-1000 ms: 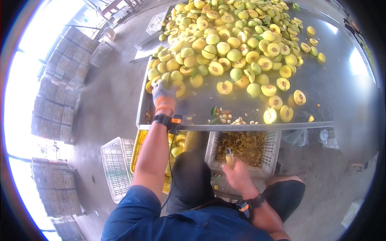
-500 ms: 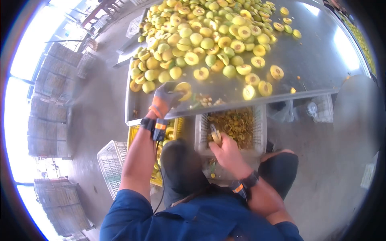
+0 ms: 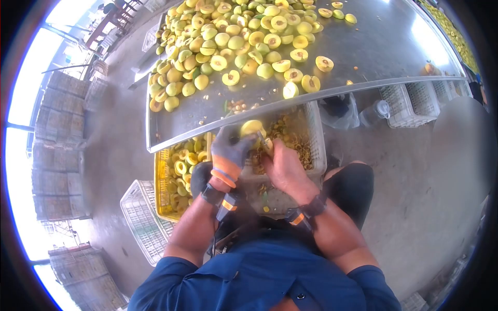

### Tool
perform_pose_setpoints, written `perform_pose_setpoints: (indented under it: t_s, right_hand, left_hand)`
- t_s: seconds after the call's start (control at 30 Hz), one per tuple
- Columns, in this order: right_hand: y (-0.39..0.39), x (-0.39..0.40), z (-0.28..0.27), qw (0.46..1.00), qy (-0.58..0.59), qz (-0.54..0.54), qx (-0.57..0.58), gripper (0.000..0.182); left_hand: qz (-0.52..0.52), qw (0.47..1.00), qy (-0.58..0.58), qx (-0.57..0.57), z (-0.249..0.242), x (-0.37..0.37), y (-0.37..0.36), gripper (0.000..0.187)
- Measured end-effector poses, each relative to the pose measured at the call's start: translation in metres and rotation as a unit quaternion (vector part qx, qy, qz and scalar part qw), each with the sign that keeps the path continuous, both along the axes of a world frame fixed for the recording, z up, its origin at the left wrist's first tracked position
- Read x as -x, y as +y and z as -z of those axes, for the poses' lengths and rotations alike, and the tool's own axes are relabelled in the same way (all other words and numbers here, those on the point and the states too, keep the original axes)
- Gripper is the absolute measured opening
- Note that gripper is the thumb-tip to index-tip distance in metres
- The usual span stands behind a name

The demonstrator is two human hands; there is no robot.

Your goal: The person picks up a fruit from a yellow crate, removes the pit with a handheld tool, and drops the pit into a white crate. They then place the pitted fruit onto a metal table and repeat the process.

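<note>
— Since a second ago, what's moving?
— Left hand [image 3: 231,150] is now off the table [image 3: 363,57], its grip closing around a yellow fruit [image 3: 251,127] over the white crate [image 3: 316,150].
— And the right hand [image 3: 282,166]?
— Pinching a small knife [image 3: 264,144] against that fruit.

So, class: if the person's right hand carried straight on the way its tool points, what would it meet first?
The right hand points its tool up-left at the fruit in the gloved left hand. The fruit comes first; the tip looks already against it, though depth is unclear.
</note>
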State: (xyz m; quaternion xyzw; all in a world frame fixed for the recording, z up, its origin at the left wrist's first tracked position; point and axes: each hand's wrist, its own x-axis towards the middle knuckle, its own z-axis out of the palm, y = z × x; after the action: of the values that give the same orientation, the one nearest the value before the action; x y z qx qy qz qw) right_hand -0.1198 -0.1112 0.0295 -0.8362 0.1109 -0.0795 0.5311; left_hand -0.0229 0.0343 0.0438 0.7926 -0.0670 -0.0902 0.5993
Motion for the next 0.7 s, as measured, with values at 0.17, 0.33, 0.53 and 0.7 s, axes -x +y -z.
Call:
perform_pose_setpoints:
  t_s: [0.17,0.33,0.53,0.7]
  right_hand:
    - [-0.001,0.003,0.003,0.999,-0.017,0.019,0.024,0.022]
    - [-0.004,0.001,0.007,0.999,0.011,0.002,0.035,0.022]
    - [-0.008,0.001,0.011,1.000,0.013,-0.023,0.015,0.022]
    - [-0.006,0.002,0.015,0.999,0.020,-0.005,0.042,0.023]
  left_hand:
    - [-0.047,0.999,-0.001,0.015,-0.006,0.017,-0.016,0.032]
    - [-0.070,0.997,-0.007,-0.016,-0.005,0.019,-0.019,0.030]
    - [-0.052,0.997,-0.045,-0.037,0.011,0.015,-0.013,0.030]
    - [-0.053,0.995,-0.060,-0.051,0.007,0.021,-0.018,0.030]
